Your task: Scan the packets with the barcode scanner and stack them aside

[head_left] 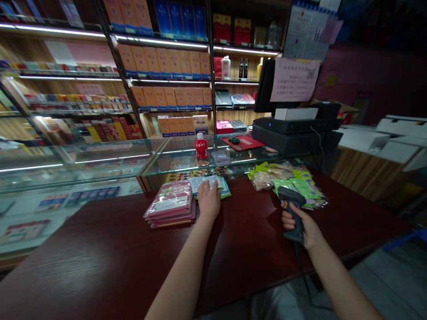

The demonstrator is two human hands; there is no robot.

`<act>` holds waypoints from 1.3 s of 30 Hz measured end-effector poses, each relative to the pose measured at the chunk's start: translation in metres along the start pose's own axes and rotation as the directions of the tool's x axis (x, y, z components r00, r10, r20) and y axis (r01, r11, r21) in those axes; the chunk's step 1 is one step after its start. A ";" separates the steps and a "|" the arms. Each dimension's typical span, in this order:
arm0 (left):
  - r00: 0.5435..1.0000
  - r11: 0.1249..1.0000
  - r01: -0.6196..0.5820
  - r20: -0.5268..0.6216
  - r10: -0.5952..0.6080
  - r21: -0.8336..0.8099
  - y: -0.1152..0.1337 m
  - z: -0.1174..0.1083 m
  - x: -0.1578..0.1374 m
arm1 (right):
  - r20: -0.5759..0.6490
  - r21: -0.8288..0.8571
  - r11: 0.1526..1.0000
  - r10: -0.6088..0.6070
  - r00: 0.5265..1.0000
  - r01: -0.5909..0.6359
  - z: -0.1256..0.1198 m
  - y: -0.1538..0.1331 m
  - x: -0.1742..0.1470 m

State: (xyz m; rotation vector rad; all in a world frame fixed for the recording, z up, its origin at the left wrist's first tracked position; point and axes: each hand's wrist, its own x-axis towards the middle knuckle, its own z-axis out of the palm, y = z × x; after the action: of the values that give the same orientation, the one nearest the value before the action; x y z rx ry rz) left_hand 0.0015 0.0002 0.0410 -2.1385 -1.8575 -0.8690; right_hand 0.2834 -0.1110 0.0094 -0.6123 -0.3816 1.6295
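Left grip (209, 200): on packets (225, 190) beside stack (175, 200); whether grasping, I can't tell.
Right grip (308, 226): clasping scanner (289, 198), well right of stack, likely for aiming.

Left forearm (187, 260): bare, entering near 7 o'clock, directed toward 1 o'clock. Left hand (209, 198): just below centre, at 6 o'clock; back uppermost, fingers (207, 186) slightly parted, toward 12.
Right forearm (340, 280): bare, entering near 5 o'clock, directed toward 11. Right hand (306, 226): at 4 o'clock; fingers curled in a grip, thumb (296, 210) toward 11.
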 end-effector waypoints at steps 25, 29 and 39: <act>0.941 0.930 -0.333 0.006 0.338 -0.159 0.044 0.012 -0.011 | -0.113 -0.159 0.979 -0.148 0.983 0.129 0.011 -0.003 -0.018; 0.907 0.884 -0.383 0.075 0.415 -0.266 0.082 0.015 -0.018 | -0.224 -0.266 0.939 -0.279 0.934 0.217 0.005 -0.009 -0.037; 0.934 0.787 -0.011 0.275 0.228 -0.617 0.177 0.066 -0.003 | -0.259 -0.252 0.932 -0.325 0.909 0.261 -0.011 -0.022 -0.055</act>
State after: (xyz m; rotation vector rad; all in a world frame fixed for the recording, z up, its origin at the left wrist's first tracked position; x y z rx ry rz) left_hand 0.1901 -0.0058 0.0275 -2.9244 -1.6968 -1.2777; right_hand 0.3108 -0.1624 0.0225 -0.9040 -0.4066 1.1919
